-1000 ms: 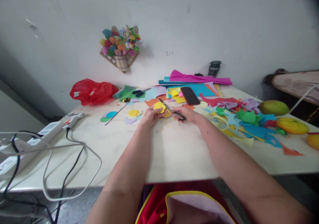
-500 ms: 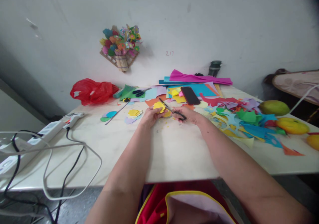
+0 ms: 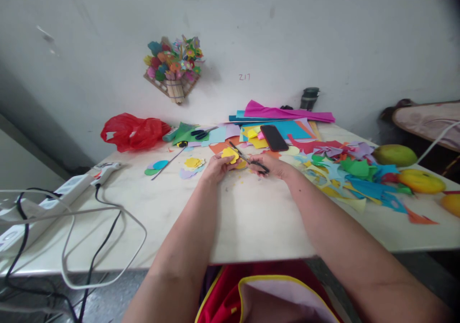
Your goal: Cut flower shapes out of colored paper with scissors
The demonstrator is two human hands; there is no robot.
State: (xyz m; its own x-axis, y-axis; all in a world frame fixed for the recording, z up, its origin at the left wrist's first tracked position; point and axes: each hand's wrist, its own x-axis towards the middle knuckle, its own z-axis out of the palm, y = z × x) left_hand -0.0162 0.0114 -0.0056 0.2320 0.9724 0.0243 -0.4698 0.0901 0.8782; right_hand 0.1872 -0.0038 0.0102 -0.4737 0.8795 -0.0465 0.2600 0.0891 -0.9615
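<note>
Over the middle of the table, my left hand (image 3: 217, 167) pinches a yellow paper flower (image 3: 230, 155) with a scalloped edge. Closed around the dark handles of a pair of scissors (image 3: 259, 166) is my right hand (image 3: 270, 165). The scissor blades point up and left and lie against the flower's right edge. Small yellow snips are scattered on the table below. Left of my left hand lies a small pile of yellow cut-out flowers (image 3: 194, 162), with lilac cut-outs (image 3: 189, 173) just beneath it.
Paper scraps (image 3: 341, 169) and mangoes (image 3: 422, 181) cover the right side. A phone (image 3: 274, 137) rests on coloured sheets behind my hands. A second pair of scissors (image 3: 200, 134) and a red plastic bag (image 3: 134, 131) lie back left. Power strips (image 3: 68, 189) with looping cables occupy the left edge.
</note>
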